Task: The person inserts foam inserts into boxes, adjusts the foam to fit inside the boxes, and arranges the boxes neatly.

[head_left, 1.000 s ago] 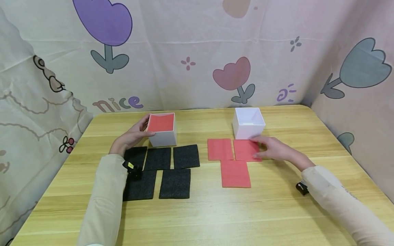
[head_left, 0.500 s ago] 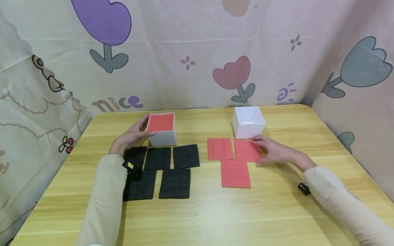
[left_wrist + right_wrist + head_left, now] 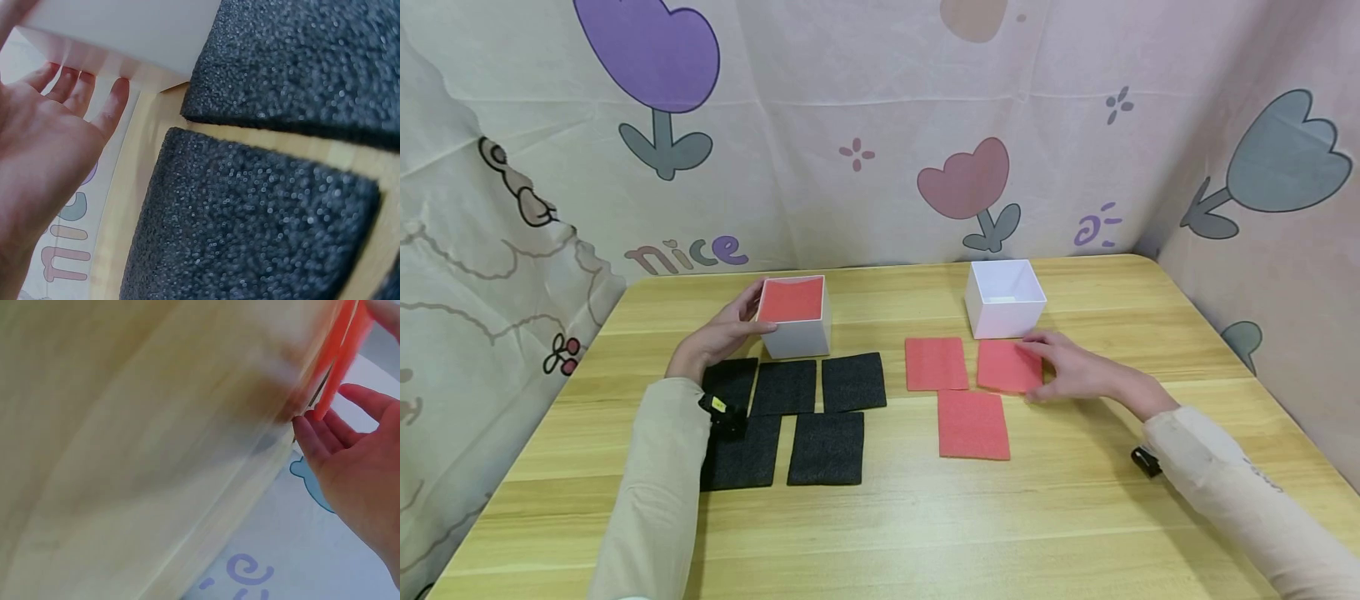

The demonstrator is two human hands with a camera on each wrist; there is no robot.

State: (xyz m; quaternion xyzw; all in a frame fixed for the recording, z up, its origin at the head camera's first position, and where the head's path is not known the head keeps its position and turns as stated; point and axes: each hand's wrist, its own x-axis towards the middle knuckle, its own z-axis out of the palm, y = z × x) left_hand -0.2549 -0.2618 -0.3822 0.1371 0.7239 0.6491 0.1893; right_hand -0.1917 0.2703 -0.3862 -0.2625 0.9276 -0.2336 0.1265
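Observation:
My left hand (image 3: 718, 333) grips a white square box (image 3: 797, 340) at its left side, thumb along the front and fingers on the left wall. A red sheet (image 3: 792, 298) lies inside near that box's rim. On the right, my right hand (image 3: 1071, 367) pinches the right edge of a red foam square (image 3: 1007, 365). In the right wrist view, thumb and fingers meet the edge of the red foam (image 3: 340, 362), which looks slightly raised from the table. Two other red squares, (image 3: 935, 364) and the lower red square (image 3: 974, 425), lie flat beside it.
Several black foam squares (image 3: 825, 448) lie in two rows before the left box, partly under the left wrist. A second white box (image 3: 1006, 308), open at the top, stands behind the red squares. A printed cloth (image 3: 880, 125) hangs behind the wooden table (image 3: 925, 533).
The right hand's thumb has moved off the square's top to its right edge. The upper right red square has shifted slightly to the right. The left hand stays on its box.

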